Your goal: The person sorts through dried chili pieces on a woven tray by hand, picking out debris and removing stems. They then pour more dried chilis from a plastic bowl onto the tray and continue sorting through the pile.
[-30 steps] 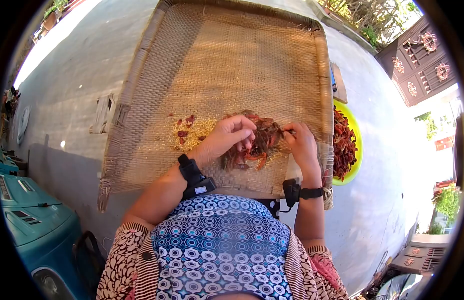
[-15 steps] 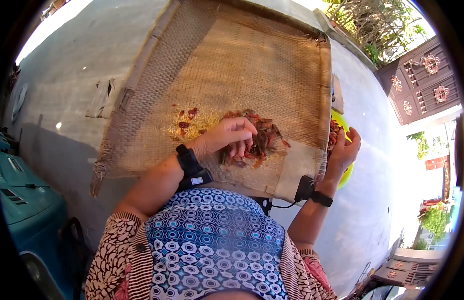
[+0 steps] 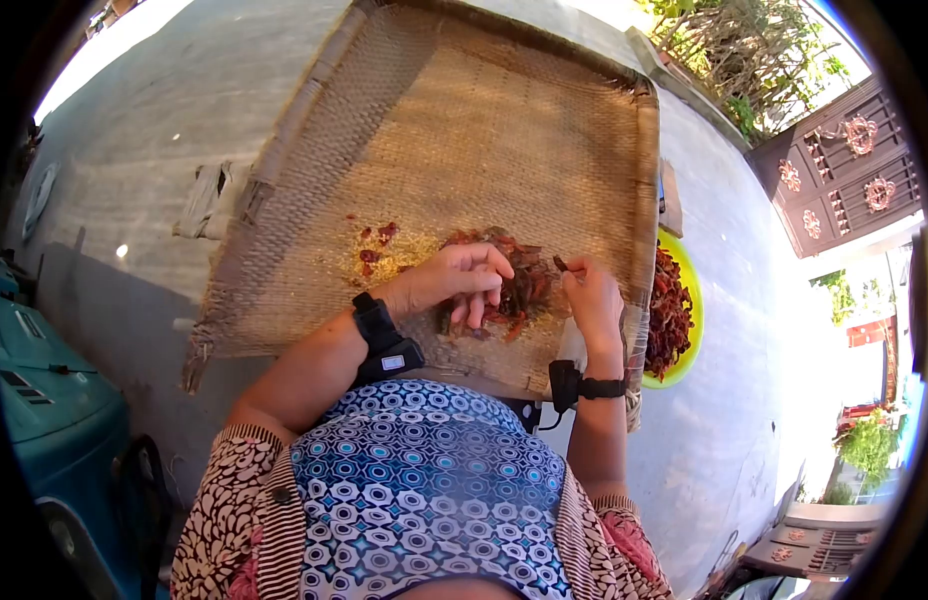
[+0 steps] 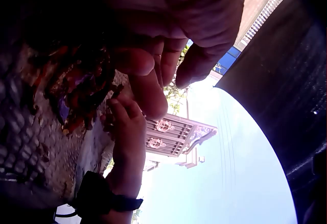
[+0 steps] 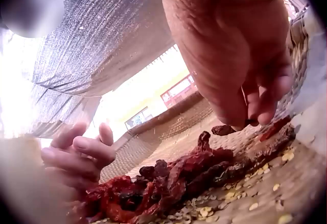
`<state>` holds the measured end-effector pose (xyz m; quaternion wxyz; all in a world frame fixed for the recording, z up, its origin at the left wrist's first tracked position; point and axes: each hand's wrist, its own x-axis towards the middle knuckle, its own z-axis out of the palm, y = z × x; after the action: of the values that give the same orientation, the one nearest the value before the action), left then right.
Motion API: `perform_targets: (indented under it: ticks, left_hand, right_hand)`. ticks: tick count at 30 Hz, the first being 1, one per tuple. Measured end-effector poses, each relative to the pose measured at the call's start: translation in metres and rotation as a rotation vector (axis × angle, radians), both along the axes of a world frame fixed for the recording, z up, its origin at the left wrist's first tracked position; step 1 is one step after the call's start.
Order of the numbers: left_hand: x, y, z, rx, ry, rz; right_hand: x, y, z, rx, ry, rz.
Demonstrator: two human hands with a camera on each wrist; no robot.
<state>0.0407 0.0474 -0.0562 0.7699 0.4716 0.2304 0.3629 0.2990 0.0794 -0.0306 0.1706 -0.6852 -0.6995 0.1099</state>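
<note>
A pile of dried red chilies (image 3: pixel 529 280) lies on the near part of a big woven tray (image 3: pixel 504 130). Over the pile's left side hangs my left hand (image 3: pixel 454 282), fingers loosely bent with nothing between them. At the pile's right edge, my right hand (image 3: pixel 594 295) pinches one dark, wrinkled dried chili (image 5: pixel 223 130) between thumb and fingers, just above the tray. Pale yellow seeds (image 3: pixel 392 262) and a few red skins are spread left of the pile. More seeds lie below the chilies in the right wrist view.
A bright yellow basin (image 3: pixel 696 300) filled with dried chilies stands beyond the tray's right edge. The tray has a raised, bound rim (image 3: pixel 648 190). A teal vehicle or machine (image 3: pixel 59 430) is at lower left, on a concrete floor (image 3: pixel 144 290).
My right hand went from the pile out to the yellow basin, then came back left to the pile's edge with a dried chili pinched in it. My left hand has hardly moved.
</note>
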Motion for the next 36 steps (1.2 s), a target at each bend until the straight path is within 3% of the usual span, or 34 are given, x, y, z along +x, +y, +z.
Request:
perform_targets:
  ticks: [3,7,13,16,19,22,25,26,29,32,36]
  left_hand:
    - [0.002,-0.002,0.002,0.036,-0.009,0.029]
    - [0.003,-0.002,-0.001,0.038,0.002,0.076]
    - [-0.001,0.003,-0.009,-0.119,-0.049,-0.029]
    - [-0.001,0.002,-0.005,-0.132,-0.079,-0.086]
    - [-0.003,0.000,0.003,-0.140,-0.085,-0.051]
    - [-0.007,0.004,-0.006,-0.145,-0.193,-0.047]
    - [-0.009,0.008,-0.010,-0.150,-0.255,-0.050]
    - [-0.009,0.009,-0.011,-0.149,-0.260,-0.048]
    - [-0.010,0.008,-0.011,-0.150,-0.277,-0.037]
    - [-0.011,0.008,-0.008,-0.146,-0.287,-0.027]
    - [-0.012,0.009,-0.007,-0.135,-0.253,-0.017]
  right_hand:
    - [-0.004,-0.014,0.011,0.007,0.334,0.032]
    - [-0.040,-0.050,0.029,-0.110,0.530,0.182]
    - [-0.048,-0.059,0.027,-0.287,0.932,0.274]
    - [-0.031,-0.054,0.028,-0.303,0.800,0.269]
    - [0.004,-0.034,0.024,-0.075,0.911,0.135]
    - [0.027,-0.019,0.032,0.264,1.335,-0.143]
    - [0.031,-0.012,0.027,0.121,1.316,-0.306]
    - [0.030,-0.010,0.017,0.032,1.064,-0.221]
    - [0.006,-0.002,-0.007,-0.154,0.685,-0.043]
    - [-0.005,0.007,-0.028,-0.086,0.331,0.097]
    - [-0.008,-0.002,-0.012,-0.087,0.359,0.066]
